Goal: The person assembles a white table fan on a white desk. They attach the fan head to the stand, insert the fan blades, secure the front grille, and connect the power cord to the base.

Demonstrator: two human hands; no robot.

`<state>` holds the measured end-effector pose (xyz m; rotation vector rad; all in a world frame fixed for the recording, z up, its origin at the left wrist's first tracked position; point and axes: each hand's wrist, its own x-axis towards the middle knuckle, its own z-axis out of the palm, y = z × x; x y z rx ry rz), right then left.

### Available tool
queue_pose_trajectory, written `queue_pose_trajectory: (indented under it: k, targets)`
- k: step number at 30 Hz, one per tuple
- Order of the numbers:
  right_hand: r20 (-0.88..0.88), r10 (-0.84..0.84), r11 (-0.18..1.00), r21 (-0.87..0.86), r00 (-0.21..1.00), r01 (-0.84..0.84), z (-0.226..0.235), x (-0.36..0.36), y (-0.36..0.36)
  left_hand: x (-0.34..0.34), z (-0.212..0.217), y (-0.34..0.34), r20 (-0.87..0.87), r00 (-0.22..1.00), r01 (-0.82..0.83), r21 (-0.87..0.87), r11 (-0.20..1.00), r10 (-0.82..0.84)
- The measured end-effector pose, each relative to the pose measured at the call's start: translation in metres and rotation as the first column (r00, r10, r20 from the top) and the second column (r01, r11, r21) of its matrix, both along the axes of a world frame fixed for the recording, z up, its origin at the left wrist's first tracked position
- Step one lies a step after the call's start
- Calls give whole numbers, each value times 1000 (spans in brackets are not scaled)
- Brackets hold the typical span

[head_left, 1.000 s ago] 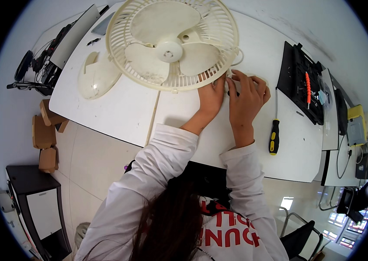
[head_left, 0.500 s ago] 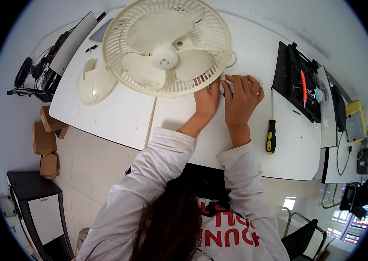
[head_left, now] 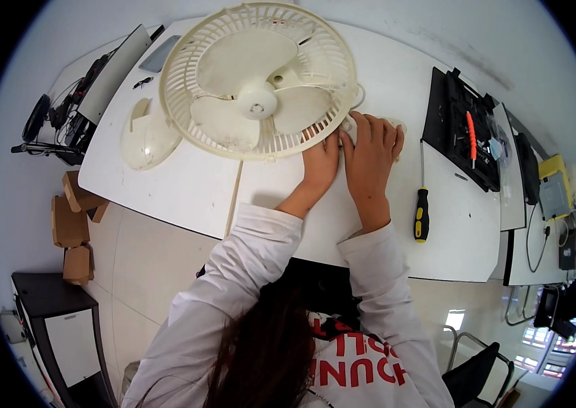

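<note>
While the left hand (head_left: pixel 320 162) stays partly under the fan (head_left: pixel 257 102), the right hand (head_left: pixel 368 155) has drawn closer, both grips unclear.

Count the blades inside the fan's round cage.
3: the upper blade, the lower-left blade and the lower-right blade, spread around the central hub. None seems hidden.

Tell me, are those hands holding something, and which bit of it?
I can't tell for sure: the left hand reaches behind the fan grille, and the right hand covers part of a cream-coloured piece, so any grip is hidden.
</note>
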<state>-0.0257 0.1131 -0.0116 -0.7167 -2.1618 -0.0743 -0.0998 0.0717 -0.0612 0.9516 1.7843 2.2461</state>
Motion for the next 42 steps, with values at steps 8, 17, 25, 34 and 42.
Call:
queue_pose_trajectory:
  k: [8, 17, 25, 34, 42]
  targets:
    - [41, 14, 1000, 22, 999, -15, -2, 2, 1, 1, 1, 0, -106, 992, -69, -4, 998, 68]
    - [203, 60, 963, 245, 977, -110, 9, 0, 23, 0, 1, 1, -70, 997, -33, 12, 999, 34]
    - [168, 324, 943, 17, 931, -331, 20, 14, 32, -3, -13, 3, -141, 989, -48, -52, 997, 40]
    - [349, 221, 903, 280, 911, -326, 12, 7, 33, 0, -3, -1, -128, 991, -45, -46, 998, 39]
    - [440, 260, 896, 222, 860, -384, 23, 1, 49, -5, -9, 4, -131, 990, -48, -9, 999, 46]
